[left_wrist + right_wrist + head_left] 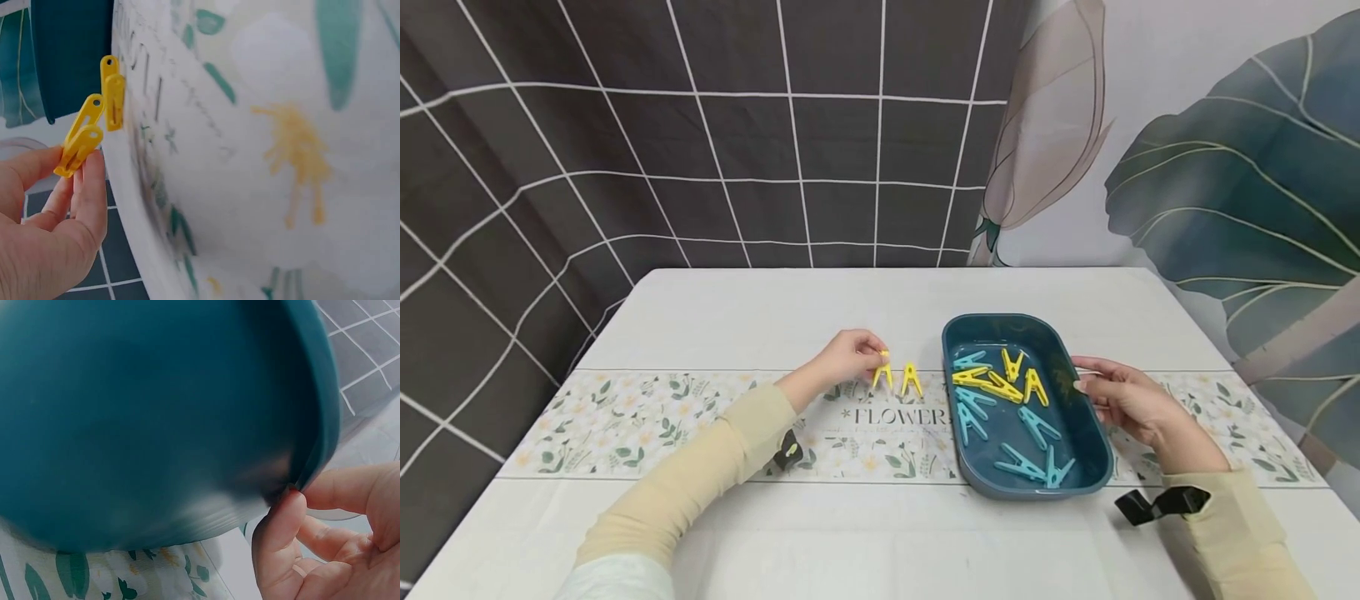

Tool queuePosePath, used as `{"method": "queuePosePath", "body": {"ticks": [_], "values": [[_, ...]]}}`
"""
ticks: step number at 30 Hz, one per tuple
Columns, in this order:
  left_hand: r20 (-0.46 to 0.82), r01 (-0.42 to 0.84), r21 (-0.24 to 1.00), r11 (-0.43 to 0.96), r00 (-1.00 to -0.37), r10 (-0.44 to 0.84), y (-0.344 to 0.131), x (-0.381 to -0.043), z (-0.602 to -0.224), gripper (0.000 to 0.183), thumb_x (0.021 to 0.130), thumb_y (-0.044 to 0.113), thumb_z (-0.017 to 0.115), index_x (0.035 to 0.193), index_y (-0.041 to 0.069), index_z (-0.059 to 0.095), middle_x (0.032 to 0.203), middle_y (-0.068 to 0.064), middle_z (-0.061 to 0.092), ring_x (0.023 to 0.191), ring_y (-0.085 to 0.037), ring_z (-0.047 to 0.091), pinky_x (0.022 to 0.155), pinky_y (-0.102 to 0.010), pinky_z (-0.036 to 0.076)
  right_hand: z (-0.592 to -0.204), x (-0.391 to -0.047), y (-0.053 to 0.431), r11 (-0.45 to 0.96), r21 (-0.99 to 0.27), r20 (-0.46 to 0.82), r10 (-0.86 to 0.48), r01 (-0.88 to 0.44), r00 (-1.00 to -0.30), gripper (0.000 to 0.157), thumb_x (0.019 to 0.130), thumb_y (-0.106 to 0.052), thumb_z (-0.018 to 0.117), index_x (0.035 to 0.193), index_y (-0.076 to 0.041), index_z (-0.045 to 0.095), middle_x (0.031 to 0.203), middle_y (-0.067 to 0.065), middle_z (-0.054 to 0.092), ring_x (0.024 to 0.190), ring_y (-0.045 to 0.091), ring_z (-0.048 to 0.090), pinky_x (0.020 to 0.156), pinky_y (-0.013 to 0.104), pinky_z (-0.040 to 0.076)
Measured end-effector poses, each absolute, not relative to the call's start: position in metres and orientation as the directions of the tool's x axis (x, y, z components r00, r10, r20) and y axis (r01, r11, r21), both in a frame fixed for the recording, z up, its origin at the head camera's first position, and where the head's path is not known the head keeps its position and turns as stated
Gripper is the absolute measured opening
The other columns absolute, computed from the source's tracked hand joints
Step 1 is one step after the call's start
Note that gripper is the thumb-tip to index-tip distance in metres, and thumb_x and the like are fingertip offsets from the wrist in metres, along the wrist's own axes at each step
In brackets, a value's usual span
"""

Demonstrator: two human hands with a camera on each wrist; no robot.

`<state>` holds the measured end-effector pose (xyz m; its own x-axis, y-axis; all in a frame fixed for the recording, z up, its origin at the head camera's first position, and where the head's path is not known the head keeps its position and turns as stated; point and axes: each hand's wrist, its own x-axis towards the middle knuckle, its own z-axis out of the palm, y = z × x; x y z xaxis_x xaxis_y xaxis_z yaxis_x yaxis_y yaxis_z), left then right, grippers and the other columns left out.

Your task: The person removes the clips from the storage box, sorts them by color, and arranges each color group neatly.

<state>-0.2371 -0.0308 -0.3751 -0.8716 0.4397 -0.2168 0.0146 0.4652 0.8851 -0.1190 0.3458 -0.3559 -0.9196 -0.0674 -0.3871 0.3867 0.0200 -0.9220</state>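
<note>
My left hand (pixel 852 357) pinches a yellow clothespin (pixel 78 140) by one end, its legs pointing down toward the table in the head view. Just to its right on the table stands a second yellow clothespin (pixel 912 380), also with legs downward. At the right, my right hand (pixel 1131 398) grips the side rim of a dark teal plastic tub (pixel 1037 490), thumb and fingers pinching the edge in the right wrist view. Inside the tub lie several yellow clothespins (pixel 1034 387) and several light blue clothespins (pixel 1037 427), loosely scattered.
A white table (pixel 820 533) with a printed flower band runs under everything. Behind it hangs a dark cloth with a white grid (pixel 745 133); a leaf-patterned curtain (pixel 1240 192) hangs at the right. Black wrist straps (pixel 1165 505) sit at both sleeves.
</note>
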Motion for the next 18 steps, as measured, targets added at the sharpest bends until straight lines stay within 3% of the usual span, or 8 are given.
{"method": "queuePosePath", "body": {"ticks": [6,12,18], "values": [[-0.274,-0.033,0.868,0.495,-0.863,0.424,-0.035,-0.237,-0.383,0.019,0.089,0.009,0.064,0.105,0.0,0.062,0.093,-0.009,0.066,0.079,-0.014,0.064,0.074,-0.025,0.056,-0.357,-0.12,0.344,0.036,-0.923,-0.384,-0.058,0.383,-0.921,0.032,0.094,-0.004,0.054,0.117,-0.025,0.049,0.088,-0.006,0.07,0.072,0.01,0.066,0.055,0.022,0.053],[-0.27,0.007,0.836,0.549,-0.866,0.421,-0.039,-0.237,-0.388,0.019,0.089,0.012,0.063,0.106,0.002,0.064,0.093,-0.007,0.067,0.078,-0.012,0.062,0.071,-0.024,0.055,-0.358,-0.12,0.344,0.064,-0.922,-0.386,-0.047,0.383,-0.921,0.038,0.094,-0.005,0.053,0.129,-0.017,0.044,0.088,-0.007,0.069,0.072,0.01,0.065,0.054,0.021,0.052],[-0.249,0.067,0.803,0.592,-0.865,0.436,-0.038,-0.239,-0.387,0.021,0.09,0.014,0.062,0.107,0.001,0.065,0.092,-0.007,0.065,0.073,-0.01,0.059,0.066,-0.021,0.051,-0.357,-0.119,0.346,0.065,-0.923,-0.383,-0.048,0.38,-0.922,0.031,0.094,-0.004,0.053,0.117,-0.025,0.049,0.086,-0.006,0.069,0.069,0.01,0.064,0.053,0.021,0.051]]}}
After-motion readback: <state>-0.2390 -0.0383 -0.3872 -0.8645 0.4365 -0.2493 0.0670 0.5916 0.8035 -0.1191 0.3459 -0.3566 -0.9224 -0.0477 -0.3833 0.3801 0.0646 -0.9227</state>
